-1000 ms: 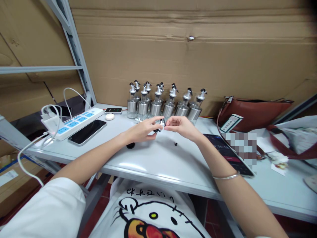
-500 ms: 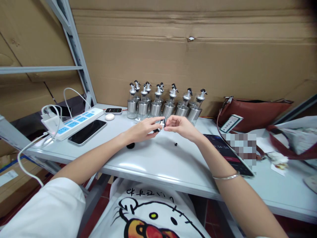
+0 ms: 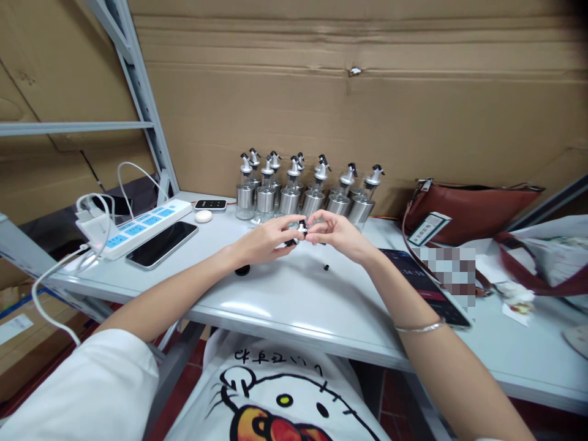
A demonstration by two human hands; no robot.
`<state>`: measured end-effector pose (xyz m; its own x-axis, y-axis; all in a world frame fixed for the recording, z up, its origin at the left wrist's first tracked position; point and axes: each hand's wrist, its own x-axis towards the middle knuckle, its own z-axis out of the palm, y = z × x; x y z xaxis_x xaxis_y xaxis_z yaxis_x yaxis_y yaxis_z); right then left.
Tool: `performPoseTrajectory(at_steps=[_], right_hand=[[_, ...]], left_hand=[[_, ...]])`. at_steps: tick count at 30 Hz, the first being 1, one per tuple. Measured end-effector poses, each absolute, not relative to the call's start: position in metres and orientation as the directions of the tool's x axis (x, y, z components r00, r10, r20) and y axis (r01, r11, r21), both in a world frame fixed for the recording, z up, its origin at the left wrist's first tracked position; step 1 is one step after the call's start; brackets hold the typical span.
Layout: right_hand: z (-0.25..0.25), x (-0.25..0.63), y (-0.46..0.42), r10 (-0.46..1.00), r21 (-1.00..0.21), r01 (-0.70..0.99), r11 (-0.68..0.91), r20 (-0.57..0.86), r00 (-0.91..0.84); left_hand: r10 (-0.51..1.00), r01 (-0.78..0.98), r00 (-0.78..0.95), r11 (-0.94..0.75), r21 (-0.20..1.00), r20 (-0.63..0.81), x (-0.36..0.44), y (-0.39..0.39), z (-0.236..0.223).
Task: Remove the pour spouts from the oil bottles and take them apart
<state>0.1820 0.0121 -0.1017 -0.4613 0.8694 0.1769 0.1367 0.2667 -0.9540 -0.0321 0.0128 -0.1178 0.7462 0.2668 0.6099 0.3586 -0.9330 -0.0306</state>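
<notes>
My left hand (image 3: 269, 240) is closed around a small silver-and-black pour spout (image 3: 302, 229), holding it above the table. From the other side, my right hand (image 3: 335, 236) pinches at the spout's black end with thumb and forefinger, and the two hands' fingertips nearly meet there. Fingers cover part of the spout. Below my left wrist lies a round black piece (image 3: 242, 270), partly hidden. A tiny black part (image 3: 326, 267) rests on the table under my right hand. Behind both hands stand several glass-and-steel oil bottles (image 3: 289, 202) with similar spouts.
On the left are a white power strip (image 3: 142, 228), a phone (image 3: 162, 245), a white round object (image 3: 203, 216) and a small black-screened device (image 3: 211, 206). To the right lie a large phone (image 3: 425, 285) and a brown bag (image 3: 478, 211). Cardboard (image 3: 275, 92) backs the table.
My right fingers have shifted on the spout, the forefinger reaching further over it. The spout's black end now shows more clearly at the top. My left hand has barely moved.
</notes>
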Motion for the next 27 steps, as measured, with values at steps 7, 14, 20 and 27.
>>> performPoseTrajectory(at_steps=[7, 14, 20, 27], right_hand=[[-0.1037, 0.1839, 0.0130, 0.861, -0.960, 0.118, 0.255, 0.170, -0.480], [-0.1026, 0.1834, 0.0112, 0.831, -0.982, -0.005, 0.191, 0.164, -0.531], [-0.1058, 0.1834, 0.0138, 0.824, -0.972, 0.019, 0.232, 0.186, -0.535], [-0.1072, 0.1820, 0.0138, 0.830, -0.974, 0.040, 0.221, 0.167, -0.532]], left_hand=[[0.277, 0.342, 0.734, -0.940, 0.016, 0.620, -0.0323, 0.0101, -0.1146], [0.249, 0.305, 0.722, -0.952, 0.026, 0.645, -0.0321, 0.0104, -0.1148], [0.228, 0.290, 0.719, -0.957, 0.015, 0.656, -0.0316, 0.0110, -0.1171], [0.243, 0.295, 0.725, -0.955, 0.028, 0.644, -0.0310, 0.0103, -0.1178]])
